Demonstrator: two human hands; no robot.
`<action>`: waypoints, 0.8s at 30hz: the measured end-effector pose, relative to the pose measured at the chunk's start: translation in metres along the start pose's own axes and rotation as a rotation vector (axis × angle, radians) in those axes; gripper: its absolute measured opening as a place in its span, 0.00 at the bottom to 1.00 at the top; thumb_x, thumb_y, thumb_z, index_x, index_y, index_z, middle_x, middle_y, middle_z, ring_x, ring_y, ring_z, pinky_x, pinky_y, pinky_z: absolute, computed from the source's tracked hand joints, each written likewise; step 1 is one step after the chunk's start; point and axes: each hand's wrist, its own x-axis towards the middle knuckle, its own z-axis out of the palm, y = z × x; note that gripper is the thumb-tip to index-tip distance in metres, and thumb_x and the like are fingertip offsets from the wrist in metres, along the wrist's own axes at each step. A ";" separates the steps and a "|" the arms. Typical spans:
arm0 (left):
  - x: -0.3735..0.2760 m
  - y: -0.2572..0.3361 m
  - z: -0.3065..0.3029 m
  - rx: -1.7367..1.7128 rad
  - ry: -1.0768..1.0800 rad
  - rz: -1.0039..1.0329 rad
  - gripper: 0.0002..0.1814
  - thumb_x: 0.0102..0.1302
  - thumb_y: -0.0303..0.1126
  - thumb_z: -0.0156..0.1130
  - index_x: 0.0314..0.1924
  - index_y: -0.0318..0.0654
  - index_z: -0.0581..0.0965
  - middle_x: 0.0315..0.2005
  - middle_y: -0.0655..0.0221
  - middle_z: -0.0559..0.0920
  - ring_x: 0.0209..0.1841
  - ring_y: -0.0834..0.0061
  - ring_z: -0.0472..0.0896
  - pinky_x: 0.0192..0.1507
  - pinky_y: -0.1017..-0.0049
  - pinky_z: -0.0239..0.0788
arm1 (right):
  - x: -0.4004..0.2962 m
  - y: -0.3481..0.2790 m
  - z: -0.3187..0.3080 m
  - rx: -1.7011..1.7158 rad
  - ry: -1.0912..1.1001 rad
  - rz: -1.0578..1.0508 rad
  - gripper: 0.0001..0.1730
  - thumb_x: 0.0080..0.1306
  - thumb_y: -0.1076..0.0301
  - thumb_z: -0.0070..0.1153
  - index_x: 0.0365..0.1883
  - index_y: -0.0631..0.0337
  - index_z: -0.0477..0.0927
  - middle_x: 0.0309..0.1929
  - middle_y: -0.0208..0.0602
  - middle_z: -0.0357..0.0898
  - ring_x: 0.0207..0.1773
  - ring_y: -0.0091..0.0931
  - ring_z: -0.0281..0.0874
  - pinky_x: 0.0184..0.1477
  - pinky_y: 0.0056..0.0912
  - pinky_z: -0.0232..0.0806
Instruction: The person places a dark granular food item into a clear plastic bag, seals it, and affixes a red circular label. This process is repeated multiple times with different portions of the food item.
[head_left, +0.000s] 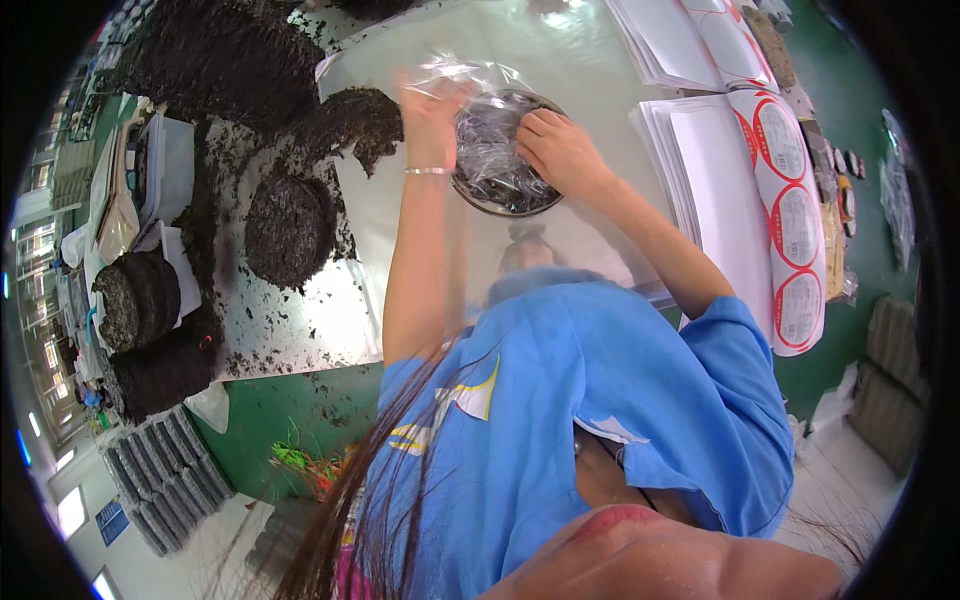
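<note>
In front of me, a round, dark-rimmed tray (511, 210) lies on the smooth, shiny tabletop. Crumpled clear plastic film (491, 131) covers much of it, and dark material shows through. My left hand (436, 112), blurred and with a bracelet at the wrist, is at the tray's upper left with raised film about its fingers. The exact grip there is blurred. My right hand (551, 146) has its curled fingers on the film at the tray's right side; its fingertips are partly hidden. Left of the tray lies a loose piece of dark dried seaweed (360, 124).
A large seaweed stack (225, 60) and a round seaweed stack (289, 232) stand at left among scattered crumbs. White plastic bins (169, 172) are farther left. Stacked white bags (705, 165) and round red-and-white labels (791, 225) line the right side. Packed bundles (165, 480) sit on the floor.
</note>
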 end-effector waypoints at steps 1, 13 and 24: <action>-0.009 0.001 0.003 0.309 -0.180 0.097 0.27 0.60 0.12 0.62 0.60 0.34 0.71 0.55 0.61 0.79 0.63 0.62 0.73 0.61 0.58 0.73 | -0.002 0.000 0.000 0.045 0.039 0.057 0.12 0.65 0.65 0.62 0.44 0.62 0.77 0.47 0.37 0.76 0.56 0.37 0.73 0.60 0.39 0.69; -0.054 -0.013 -0.006 0.941 -0.425 0.187 0.22 0.56 0.20 0.65 0.52 0.36 0.73 0.50 0.59 0.80 0.58 0.54 0.76 0.63 0.62 0.67 | 0.001 -0.006 -0.013 0.114 -0.041 -0.053 0.16 0.63 0.64 0.63 0.46 0.62 0.77 0.47 0.39 0.76 0.51 0.40 0.72 0.54 0.42 0.70; -0.069 -0.056 0.011 1.028 -0.120 0.327 0.10 0.69 0.26 0.61 0.50 0.35 0.79 0.49 0.57 0.83 0.54 0.57 0.79 0.60 0.62 0.68 | -0.025 -0.010 -0.021 0.005 0.077 0.148 0.23 0.63 0.65 0.62 0.55 0.66 0.75 0.57 0.51 0.75 0.66 0.45 0.67 0.67 0.49 0.61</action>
